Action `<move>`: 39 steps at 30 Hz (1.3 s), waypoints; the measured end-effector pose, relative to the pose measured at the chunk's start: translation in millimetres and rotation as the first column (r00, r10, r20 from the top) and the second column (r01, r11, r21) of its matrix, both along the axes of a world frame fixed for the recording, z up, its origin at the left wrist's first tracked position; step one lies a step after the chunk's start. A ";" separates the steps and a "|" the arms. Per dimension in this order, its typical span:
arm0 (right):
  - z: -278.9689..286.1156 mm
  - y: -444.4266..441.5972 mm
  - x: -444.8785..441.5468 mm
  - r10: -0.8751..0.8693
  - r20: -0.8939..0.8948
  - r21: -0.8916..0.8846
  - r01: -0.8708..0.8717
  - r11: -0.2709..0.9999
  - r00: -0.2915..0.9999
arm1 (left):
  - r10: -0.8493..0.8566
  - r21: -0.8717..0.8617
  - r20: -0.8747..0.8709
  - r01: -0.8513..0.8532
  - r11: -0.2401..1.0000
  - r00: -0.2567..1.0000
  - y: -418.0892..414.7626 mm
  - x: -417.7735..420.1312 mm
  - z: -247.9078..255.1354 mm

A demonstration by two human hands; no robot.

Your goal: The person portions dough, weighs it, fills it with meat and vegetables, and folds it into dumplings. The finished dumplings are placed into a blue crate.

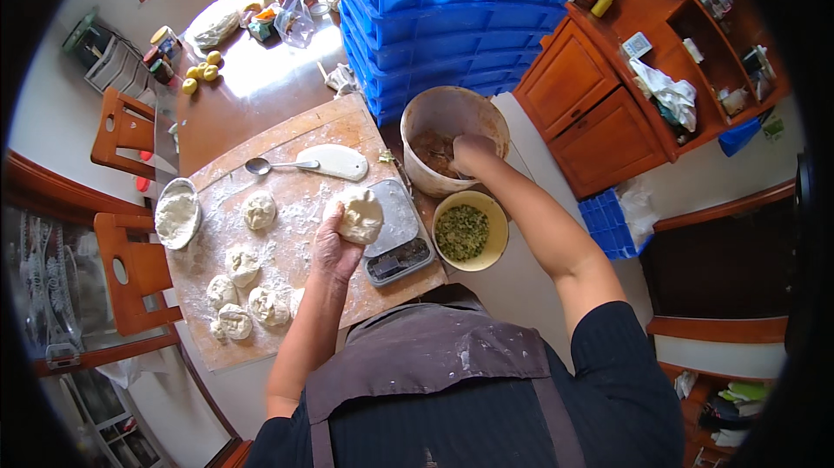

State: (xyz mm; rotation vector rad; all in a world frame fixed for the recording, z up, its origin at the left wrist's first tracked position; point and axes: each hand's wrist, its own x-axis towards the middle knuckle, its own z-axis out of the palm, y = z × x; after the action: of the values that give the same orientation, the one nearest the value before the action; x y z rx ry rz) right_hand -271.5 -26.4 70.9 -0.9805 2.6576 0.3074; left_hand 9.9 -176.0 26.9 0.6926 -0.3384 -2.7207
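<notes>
My left hand (335,250) holds a flattened piece of dough (358,215) above the floured wooden board (300,123), close to a grey digital kitchen scale (394,217). My right hand (474,157) reaches down inside a tall white bucket (417,172) that contains brown filling (430,147). Its fingers are partly hidden, so whether they grip anything cannot be seen. Beside the bucket stands a cream bowl (502,243) of chopped green filling (461,232). Several dough balls, one at the back (258,210) and one nearer me (268,305), lie on the flour left of my hand.
On the board are a metal spoon (258,166), a white scraper (335,162) and a bowl of flour (177,214). Stacked blue crates (443,32), the top one holding dough, rise behind the bucket. Wooden chairs (133,272) line the left; a wooden cabinet (573,71) stands right.
</notes>
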 end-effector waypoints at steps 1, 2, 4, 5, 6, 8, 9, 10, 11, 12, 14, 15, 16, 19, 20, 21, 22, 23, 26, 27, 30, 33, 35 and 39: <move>-12.1 -0.3 -10.1 -0.016 0.047 0.141 0.009 0.990 0.999 | 0.010 0.012 0.018 -0.010 1.000 1.000 4.8 -8.5 3.6; -30.5 -1.9 -23.0 -0.058 0.103 0.222 0.034 0.974 0.993 | 0.031 -0.003 0.023 -0.031 1.000 0.999 8.9 -17.3 8.3; -28.9 -10.7 -25.5 -0.035 0.181 0.231 -0.008 0.973 0.983 | 0.077 0.053 -0.009 -0.076 0.996 0.997 10.9 -27.5 15.9; -22.8 -12.3 -26.2 -0.026 0.219 0.237 -0.027 0.971 0.975 | 0.098 0.084 -0.024 -0.096 0.992 0.995 12.5 -33.8 20.4; -11.2 -9.0 -26.1 0.033 0.209 0.166 -0.069 0.984 0.977 | 0.117 0.070 0.007 -0.118 0.991 0.993 16.0 -41.0 28.6; -27.4 -2.2 -52.0 0.054 0.100 0.000 -0.054 0.999 0.994 | 0.098 0.115 -0.051 -0.091 0.989 0.994 24.2 -62.2 41.0; -34.4 -1.7 -65.1 0.060 0.046 -0.084 -0.056 0.995 0.997 | 0.092 0.136 -0.077 -0.081 0.987 0.993 28.3 -72.3 47.5; -36.2 -1.8 -76.7 0.141 0.029 -0.098 -0.137 0.986 0.990 | 0.100 0.159 -0.077 -0.087 0.983 0.992 33.5 -85.0 55.0; -37.8 -1.4 -88.5 0.219 0.010 -0.111 -0.217 0.970 0.976 | 0.077 0.127 -0.105 -0.064 0.990 0.992 36.6 -96.5 55.0; -37.6 -1.2 -96.7 0.297 -0.011 -0.125 -0.296 0.947 0.955 | 0.077 0.091 -0.089 -0.069 0.993 0.993 39.6 -107.9 53.3; -29.7 -0.8 -89.9 0.390 0.018 -0.064 -0.389 0.919 0.921 | 0.089 0.017 -0.035 -0.088 0.996 0.995 48.1 -128.2 58.8; -21.0 0.3 -82.9 0.434 0.034 -0.034 -0.433 0.901 0.900 | 0.112 -0.035 0.007 -0.112 0.993 0.994 50.8 -136.8 55.6; -9.4 0.9 -73.4 0.448 0.057 -0.025 -0.448 0.894 0.892 | 0.140 -0.087 0.049 -0.136 0.987 0.989 52.3 -142.7 49.8; 7.6 2.2 -60.7 0.464 0.113 -0.013 -0.466 0.885 0.879 | 0.168 -0.196 0.096 -0.147 0.970 0.981 53.7 -152.2 41.0; 4.4 1.3 -61.4 0.464 0.129 -0.021 -0.465 0.885 0.876 | 0.150 -0.197 0.069 -0.134 0.971 0.986 51.5 -151.9 36.7; 5.0 -1.1 -61.0 0.467 0.145 -0.031 -0.467 0.883 0.872 | 0.135 -0.200 0.042 -0.124 0.972 0.990 50.3 -152.0 38.0; 6.3 -4.2 -60.7 0.466 0.176 -0.028 -0.469 0.883 0.867 | 0.140 -0.203 0.046 -0.128 0.971 0.989 51.1 -152.4 39.2; 8.2 -7.6 -60.4 0.466 0.208 -0.025 -0.472 0.881 0.860 | 0.146 -0.206 0.051 -0.133 0.970 0.988 52.6 -152.3 40.9; -34.9 -10.0 -68.2 0.531 0.326 -0.173 -0.503 0.847 0.782 | 0.153 -0.196 0.039 -0.143 0.970 0.987 54.0 -154.6 40.6; -58.8 -9.0 -72.8 0.565 0.364 -0.249 -0.507 0.825 0.741 | 0.153 -0.189 0.034 -0.144 0.971 0.988 54.3 -157.1 38.8; -84.4 -3.5 -76.2 0.773 0.262 -0.226 -0.742 0.631 0.578 | 0.143 -0.174 0.009 -0.139 0.975 0.990 56.4 -157.4 41.7; -51.3 -10.7 -51.4 -0.221 0.824 0.116 0.226 0.967 0.522 | 0.164 -0.206 0.030 -0.154 0.966 0.986 54.3 -151.9 37.0; -48.4 -11.7 -46.0 -0.260 0.923 0.104 0.466 0.879 0.284 | 0.161 -0.207 0.016 -0.154 0.966 0.987 54.3 -151.0 37.8; -54.3 -25.9 -45.5 -0.206 0.971 0.214 0.828 0.518 -0.122 | 0.143 -0.222 0.022 -0.134 0.966 0.990 54.5 -152.6 37.7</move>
State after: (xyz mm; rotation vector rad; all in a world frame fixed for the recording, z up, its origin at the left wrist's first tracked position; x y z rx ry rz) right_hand -317.1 -52.3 16.6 0.1794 1.4854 -1.0086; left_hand -142.7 -121.4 64.6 0.6788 -0.5682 -2.4922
